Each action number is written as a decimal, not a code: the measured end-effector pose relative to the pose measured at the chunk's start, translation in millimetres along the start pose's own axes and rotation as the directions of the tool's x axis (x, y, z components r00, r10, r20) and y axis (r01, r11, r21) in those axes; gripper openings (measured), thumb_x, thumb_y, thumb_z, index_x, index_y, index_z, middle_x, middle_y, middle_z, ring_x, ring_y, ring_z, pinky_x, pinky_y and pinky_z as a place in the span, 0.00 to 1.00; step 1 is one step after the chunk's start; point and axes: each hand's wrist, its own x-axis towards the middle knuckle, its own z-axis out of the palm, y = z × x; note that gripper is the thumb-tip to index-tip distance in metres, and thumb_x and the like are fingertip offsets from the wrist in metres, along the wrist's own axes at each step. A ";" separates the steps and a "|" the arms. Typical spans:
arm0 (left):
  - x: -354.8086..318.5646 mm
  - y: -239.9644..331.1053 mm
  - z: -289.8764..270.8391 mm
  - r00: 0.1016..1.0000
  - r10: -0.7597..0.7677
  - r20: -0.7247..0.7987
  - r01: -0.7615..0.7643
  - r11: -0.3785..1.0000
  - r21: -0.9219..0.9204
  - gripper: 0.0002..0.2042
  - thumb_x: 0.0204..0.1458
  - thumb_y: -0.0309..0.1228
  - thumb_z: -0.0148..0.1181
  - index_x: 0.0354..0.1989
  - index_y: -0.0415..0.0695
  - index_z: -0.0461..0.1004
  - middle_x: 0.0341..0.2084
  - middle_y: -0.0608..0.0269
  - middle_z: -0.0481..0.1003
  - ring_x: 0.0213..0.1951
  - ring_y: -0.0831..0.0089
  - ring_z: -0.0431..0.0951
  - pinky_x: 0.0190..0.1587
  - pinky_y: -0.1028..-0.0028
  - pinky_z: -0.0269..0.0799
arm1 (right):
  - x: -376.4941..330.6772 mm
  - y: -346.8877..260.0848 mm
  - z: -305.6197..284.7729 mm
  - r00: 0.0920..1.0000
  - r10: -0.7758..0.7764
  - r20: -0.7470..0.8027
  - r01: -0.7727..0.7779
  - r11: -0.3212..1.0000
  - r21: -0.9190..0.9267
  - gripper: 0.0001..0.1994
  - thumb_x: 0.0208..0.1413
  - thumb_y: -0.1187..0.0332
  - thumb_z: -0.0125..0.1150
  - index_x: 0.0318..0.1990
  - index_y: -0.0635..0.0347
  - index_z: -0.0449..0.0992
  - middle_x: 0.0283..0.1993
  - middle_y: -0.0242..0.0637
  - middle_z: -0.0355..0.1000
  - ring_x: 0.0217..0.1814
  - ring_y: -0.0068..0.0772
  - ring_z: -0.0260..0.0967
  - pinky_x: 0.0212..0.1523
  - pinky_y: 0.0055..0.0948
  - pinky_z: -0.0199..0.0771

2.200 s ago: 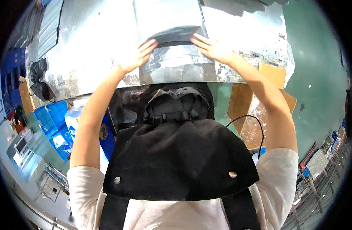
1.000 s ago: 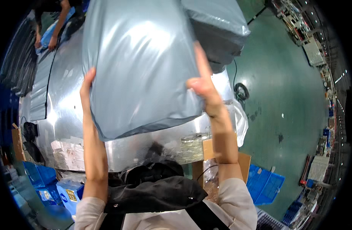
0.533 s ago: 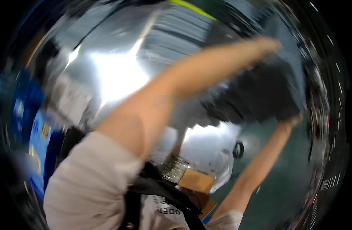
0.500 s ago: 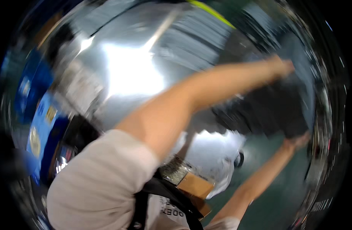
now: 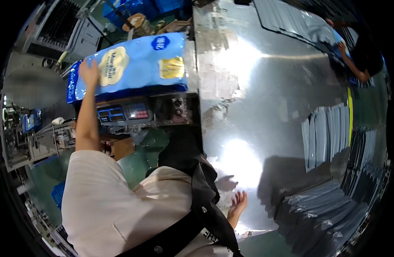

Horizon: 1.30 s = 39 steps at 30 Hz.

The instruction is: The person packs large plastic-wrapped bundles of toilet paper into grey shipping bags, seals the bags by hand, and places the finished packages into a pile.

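Observation:
A light-blue plastic-wrapped package (image 5: 141,64) with dark-blue ends rests on a scale (image 5: 132,112) with a keypad and display, at the upper left. My left hand (image 5: 89,73) lies on the package's left end, fingers apart on the wrapper. Over the near edge of the shiny metal table (image 5: 274,81) is my right hand (image 5: 238,203), open, palm up with fingers loosely bent and nothing in it. To its right lies a fanned stack of grey plastic bags (image 5: 321,210), apart from the hand.
Another stack of grey bags (image 5: 325,135) lies beside a yellow strip (image 5: 350,115) on the right. At the far right, another person's arm (image 5: 355,68) reaches to grey bags (image 5: 291,21). Blue bins (image 5: 132,10) stand at the back left.
My view has swung left. Both hands were at a dark grey stack on the right; they are now away from it, the left on the blue package, the right by the table edge.

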 end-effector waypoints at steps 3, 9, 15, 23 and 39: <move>9.8 -93.2 -45.2 0.822 -0.471 0.320 0.331 0.852 0.406 0.29 0.46 0.53 0.45 0.42 0.35 0.69 0.41 0.40 0.69 0.45 0.48 0.68 0.49 0.60 0.61 | -0.2 -52.0 73.1 0.945 -0.170 0.279 0.260 0.908 -0.328 0.22 0.53 0.55 0.47 0.52 0.58 0.63 0.46 0.36 0.66 0.45 0.27 0.62 0.43 0.28 0.62; 21.7 -268.5 -7.6 0.694 -0.616 0.373 0.563 0.787 0.253 0.37 0.48 0.58 0.39 0.51 0.31 0.61 0.47 0.39 0.64 0.52 0.50 0.63 0.53 0.65 0.56 | 20.0 -149.9 149.5 0.904 -0.282 0.322 0.417 0.748 -0.516 0.20 0.53 0.57 0.49 0.49 0.60 0.66 0.42 0.35 0.68 0.42 0.27 0.64 0.41 0.27 0.64; 52.3 -252.1 39.3 0.426 -0.624 0.655 0.760 0.640 0.116 0.42 0.43 0.66 0.36 0.44 0.33 0.69 0.40 0.51 0.72 0.45 0.62 0.69 0.51 0.70 0.57 | 1.7 -171.2 218.6 0.826 -0.332 0.455 0.548 0.663 -0.511 0.20 0.51 0.58 0.50 0.49 0.60 0.66 0.42 0.34 0.68 0.42 0.25 0.64 0.41 0.26 0.63; 8.2 57.1 -1.3 0.595 0.502 0.629 -0.229 0.855 -0.466 0.19 0.51 0.42 0.48 0.25 0.35 0.72 0.19 0.45 0.69 0.25 0.52 0.70 0.30 0.67 0.64 | -5.5 -80.6 258.7 0.802 -0.162 0.575 0.507 0.694 -0.512 0.23 0.52 0.56 0.51 0.49 0.64 0.64 0.43 0.44 0.68 0.43 0.34 0.65 0.44 0.28 0.64; -155.9 408.4 124.3 -0.262 0.726 0.636 0.417 0.680 -0.604 0.12 0.44 0.21 0.48 0.38 0.33 0.71 0.27 0.57 0.75 0.27 0.74 0.75 0.30 0.79 0.69 | 7.9 -72.4 128.5 0.964 -0.226 0.142 0.250 0.951 -0.183 0.26 0.56 0.52 0.43 0.56 0.63 0.59 0.52 0.43 0.63 0.53 0.35 0.60 0.53 0.30 0.59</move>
